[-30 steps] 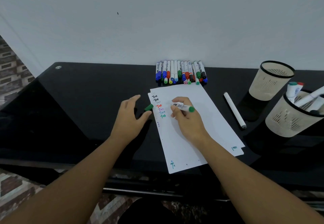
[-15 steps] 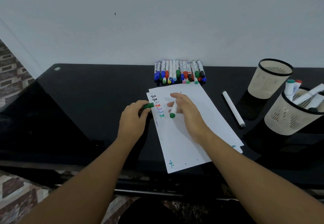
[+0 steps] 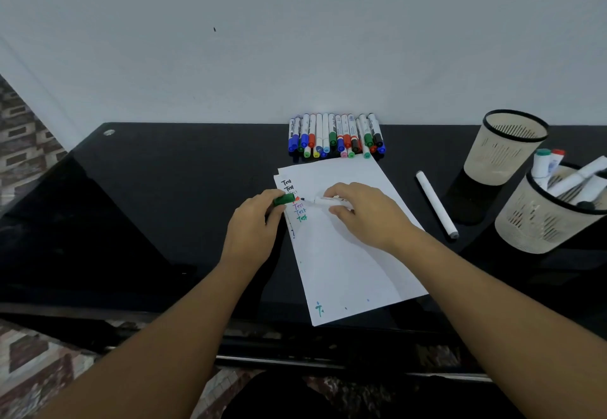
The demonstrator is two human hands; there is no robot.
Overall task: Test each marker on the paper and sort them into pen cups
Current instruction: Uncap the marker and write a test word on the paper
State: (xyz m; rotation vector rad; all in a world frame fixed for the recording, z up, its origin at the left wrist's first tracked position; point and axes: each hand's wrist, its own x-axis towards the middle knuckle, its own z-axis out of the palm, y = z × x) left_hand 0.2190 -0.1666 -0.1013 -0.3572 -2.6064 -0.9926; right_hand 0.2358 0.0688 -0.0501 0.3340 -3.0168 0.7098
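The left hand (image 3: pixel 253 228) pinches a green cap (image 3: pixel 284 199); the right hand (image 3: pixel 364 213) grips a white cylindrical marker (image 3: pixel 330 201), tip toward the cap. Both hover over flat white paper (image 3: pixel 341 271) on the glossy black surface (image 3: pixel 147 205); slotted cream cups (image 3: pixel 505 147) stand right.

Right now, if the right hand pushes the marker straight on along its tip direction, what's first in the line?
The green cap in the left hand. The right hand aims the marker leftward at the cap's mouth, tip just short of it; depth alignment looks close but uncertain.

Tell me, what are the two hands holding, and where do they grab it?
Left hand pinches the green cap. Right hand grips the marker round its white barrel.
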